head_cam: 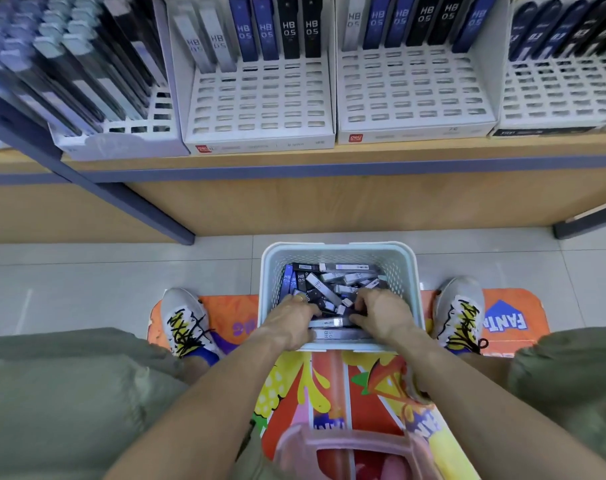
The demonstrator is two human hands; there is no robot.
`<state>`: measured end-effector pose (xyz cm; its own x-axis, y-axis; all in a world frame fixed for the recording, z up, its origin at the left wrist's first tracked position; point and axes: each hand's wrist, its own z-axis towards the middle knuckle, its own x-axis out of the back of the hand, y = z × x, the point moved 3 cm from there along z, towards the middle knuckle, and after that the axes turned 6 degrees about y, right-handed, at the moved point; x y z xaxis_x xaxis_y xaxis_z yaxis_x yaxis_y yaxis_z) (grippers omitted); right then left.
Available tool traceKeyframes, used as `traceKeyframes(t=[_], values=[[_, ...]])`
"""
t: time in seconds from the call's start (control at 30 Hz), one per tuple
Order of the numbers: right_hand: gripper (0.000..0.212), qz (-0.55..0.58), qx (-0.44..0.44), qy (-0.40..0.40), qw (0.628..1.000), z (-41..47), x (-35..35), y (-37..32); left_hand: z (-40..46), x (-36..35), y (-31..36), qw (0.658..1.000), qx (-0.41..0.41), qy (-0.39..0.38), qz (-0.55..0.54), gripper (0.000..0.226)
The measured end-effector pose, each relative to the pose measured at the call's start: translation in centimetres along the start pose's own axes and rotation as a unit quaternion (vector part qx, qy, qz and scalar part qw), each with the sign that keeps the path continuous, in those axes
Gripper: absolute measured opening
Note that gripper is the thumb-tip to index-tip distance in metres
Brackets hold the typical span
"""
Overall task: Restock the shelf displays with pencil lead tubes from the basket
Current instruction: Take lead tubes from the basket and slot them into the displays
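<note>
A pale blue perforated basket stands on the floor between my feet, full of blue, black and grey pencil lead tubes. Both hands are inside it. My left hand and my right hand each pinch one end of a grey lead tube lying across the near side of the basket. On the shelf above stand white slotted display boxes with a back row of HB 0.5 tubes and many bare slots in front.
A fuller display box stands at the left and another at the right. The wooden shelf edge runs across. A colourful mat lies under my feet, and a pink stool rim sits below me.
</note>
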<state>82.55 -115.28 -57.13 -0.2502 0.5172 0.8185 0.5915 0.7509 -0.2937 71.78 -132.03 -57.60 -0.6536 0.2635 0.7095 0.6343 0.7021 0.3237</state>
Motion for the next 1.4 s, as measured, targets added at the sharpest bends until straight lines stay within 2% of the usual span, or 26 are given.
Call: traceKeyframes(t=[0.3,0.5,0.67,0.8,0.87,0.93,1.0,1.03,1.13,1.3,1.4], values=[[0.034,0.072,0.004,-0.103,0.992,0.0,0.1,0.9,-0.3,0.7,0.5,1.000,-0.005,-0.013,-0.016,0.044],[0.022,0.084,0.025,-0.105,0.991,-0.1,-0.1,0.5,-0.8,0.8,0.4,0.998,0.022,-0.032,-0.041,0.044],[0.017,0.159,0.011,-0.087,0.983,0.0,-0.4,0.5,-0.6,1.5,0.4,0.986,0.069,-0.026,-0.149,0.050],[0.016,0.256,-0.032,-0.055,0.965,0.2,0.6,0.4,-0.4,1.7,0.3,0.980,0.074,0.020,-0.185,0.030],[0.016,0.310,-0.053,-0.048,0.948,0.4,1.4,0.2,-0.4,1.9,0.2,0.966,0.093,0.045,-0.237,0.025],[0.016,0.373,-0.073,-0.043,0.924,0.3,2.6,-0.2,-0.5,2.5,0.3,0.941,0.109,0.066,-0.313,0.030],[0.018,0.443,-0.085,-0.046,0.891,-0.3,4.5,-0.9,-0.7,3.5,0.6,0.912,0.110,0.067,-0.389,0.031],[0.021,0.477,-0.085,-0.052,0.874,-0.6,5.5,-1.3,-1.2,4.1,0.9,0.900,0.103,0.055,-0.420,0.025],[0.028,0.530,-0.047,-0.064,0.844,-1.8,8.6,-3.0,-3.0,6.2,1.5,0.869,0.068,0.021,-0.490,0.017],[0.034,0.540,0.041,-0.070,0.838,-4.3,13.7,-6.8,-7.5,11.5,2.6,0.846,-0.020,0.018,-0.532,0.015],[0.037,0.568,0.096,-0.074,0.814,-6.0,17.0,-9.3,-10.8,15.7,3.2,0.841,-0.069,0.047,-0.535,0.011]])
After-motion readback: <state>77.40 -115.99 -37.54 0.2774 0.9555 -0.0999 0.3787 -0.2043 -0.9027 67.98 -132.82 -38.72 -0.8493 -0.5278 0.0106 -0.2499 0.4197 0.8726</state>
